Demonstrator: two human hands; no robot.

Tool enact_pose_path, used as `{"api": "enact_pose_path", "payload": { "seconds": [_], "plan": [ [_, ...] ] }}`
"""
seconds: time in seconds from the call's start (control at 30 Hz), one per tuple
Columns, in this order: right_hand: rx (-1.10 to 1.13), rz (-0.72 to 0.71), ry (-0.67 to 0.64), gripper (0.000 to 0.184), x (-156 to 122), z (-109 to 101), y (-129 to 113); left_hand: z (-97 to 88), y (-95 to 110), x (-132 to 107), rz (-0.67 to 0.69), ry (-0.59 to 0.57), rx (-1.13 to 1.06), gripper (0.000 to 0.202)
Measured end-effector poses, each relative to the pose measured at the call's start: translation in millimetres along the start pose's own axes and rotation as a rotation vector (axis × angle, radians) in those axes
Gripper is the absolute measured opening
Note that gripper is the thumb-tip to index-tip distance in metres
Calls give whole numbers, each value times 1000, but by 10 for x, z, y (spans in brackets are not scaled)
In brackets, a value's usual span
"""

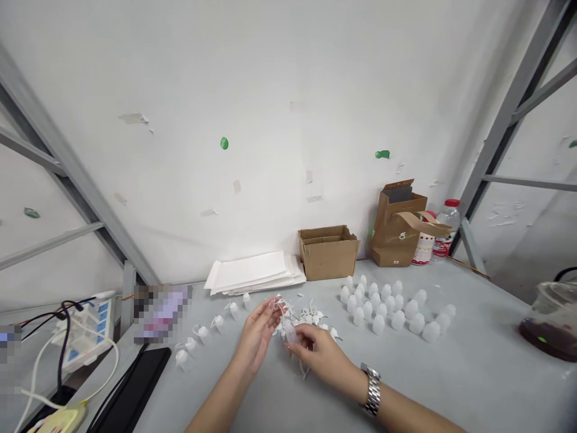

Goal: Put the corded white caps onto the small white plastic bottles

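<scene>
Over the grey desk (473, 373), the right hand (322, 355) holds a small translucent bottle (291, 332) in a narrow fingertip grip, while the left hand (258, 334) pinches a white tethered cap (280, 307) just above it. The step in hand looks like capping. Loose caps (311, 316) lie just behind; finished bottles (392, 307) stand grouped to the right. The next move likely calls for aligning cap and neck, then pressing.

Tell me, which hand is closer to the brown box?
The right hand. It sits below the box, nearly straight under it on the table. The left hand is farther off, below and to the left of the box.
</scene>
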State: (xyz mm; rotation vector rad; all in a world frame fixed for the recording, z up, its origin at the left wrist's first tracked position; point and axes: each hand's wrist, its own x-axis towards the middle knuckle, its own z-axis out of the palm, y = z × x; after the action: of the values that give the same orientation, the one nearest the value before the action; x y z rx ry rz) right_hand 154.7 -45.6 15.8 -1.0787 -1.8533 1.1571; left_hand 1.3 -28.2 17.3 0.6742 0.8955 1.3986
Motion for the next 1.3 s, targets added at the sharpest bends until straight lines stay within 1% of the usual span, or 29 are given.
{"api": "enact_pose_path", "payload": {
  "seconds": [0.07, 0.17, 0.3, 0.4, 0.5, 0.6, 0.77, 0.83, 0.93, 1.03, 1.1, 1.17, 1.23, 1.3],
  "plan": [
    [-4, 5, -31, 14, -16, 12, -23, 46, -16, -47, -39, -63, -15, 22],
    [-32, -15, -20, 13, -33, 20, -40, 82, -9, -101, -48, -132, 17, 18],
    [-15, -43, 35, 9, -36, 7, -44, 91, 32, -133, -62, -188, 78, 18],
    [45, -42, 41, 11, -29, -6, -51, 89, 47, -138, -69, -221, 115, 19],
    [45, -25, 58, 13, -22, -11, -53, 92, 43, -140, -75, -231, 150, 19],
    [-7, -15, 111, 12, -15, -12, -42, 102, 36, -142, -71, -228, 158, 18],
    [-110, -50, 182, 13, -4, -30, -38, 117, 42, -154, -77, -227, 150, 22],
    [-145, -75, 175, 13, -6, -41, -46, 120, 53, -162, -81, -245, 156, 22],
    [-181, -115, 152, 14, -22, -53, -45, 128, 79, -172, -87, -301, 168, 23],
    [-190, -205, 131, 18, -47, -59, -7, 148, 102, -182, -96, -340, 205, 24],
    [-196, -270, 130, 23, -61, -60, 31, 165, 103, -189, -77, -339, 241, 23],
    [-200, -298, 134, 25, -67, -65, 56, 183, 92, -196, -43, -311, 268, 22],
    [-184, -288, 133, 23, -63, -77, 55, 197, 75, -201, -24, -282, 272, 20],
    [-134, -257, 114, 20, -51, -93, 30, 202, 59, -201, -28, -285, 255, 21]
  ]
}}
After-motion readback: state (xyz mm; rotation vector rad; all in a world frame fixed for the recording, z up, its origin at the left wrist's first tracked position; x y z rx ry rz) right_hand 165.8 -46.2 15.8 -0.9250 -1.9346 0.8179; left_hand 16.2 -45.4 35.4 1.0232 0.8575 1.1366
